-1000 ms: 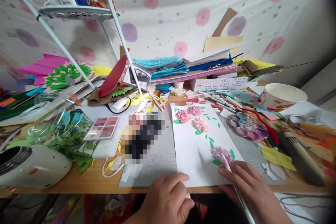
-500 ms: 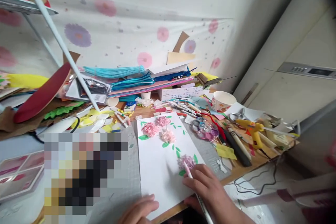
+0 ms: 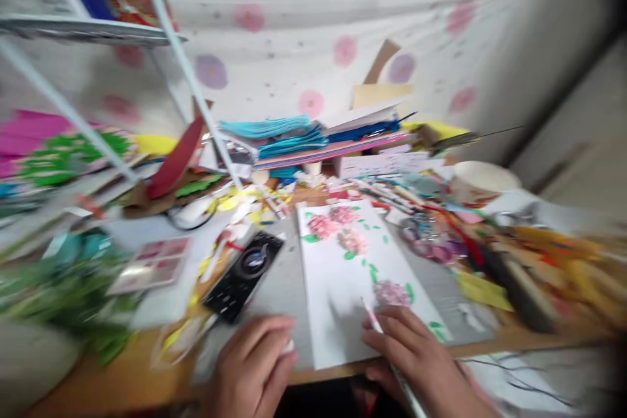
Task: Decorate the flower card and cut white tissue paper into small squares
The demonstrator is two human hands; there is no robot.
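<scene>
My right hand (image 3: 411, 353) is closed round a slim white pen (image 3: 400, 382), whose pinkish tip points up over the paper. Under it lies a white sheet (image 3: 328, 313) bearing pink flower clusters (image 3: 322, 226) with green leaves at the top. Just beyond my right fingers sits a purple-pink flower cluster (image 3: 392, 292) with leaves around it. My left hand (image 3: 255, 366) is curled beside the sheet's lower left edge. A small white bit shows between its thumb and fingers, too blurred to name. A grey cutting mat (image 3: 284, 294) lies beneath the sheet.
A black phone-like device (image 3: 245, 274) lies on the left of the mat, near a pink palette (image 3: 154, 264). To the right are a flower-shaped palette (image 3: 431, 238), a yellow glue gun (image 3: 582, 268) and a paper bowl (image 3: 482, 183). Blue stems (image 3: 289, 140) are stacked behind.
The view has swung left. My left hand has come off the sheet and curled. My right hand has drawn the pen tip back from the purple flower cluster.
</scene>
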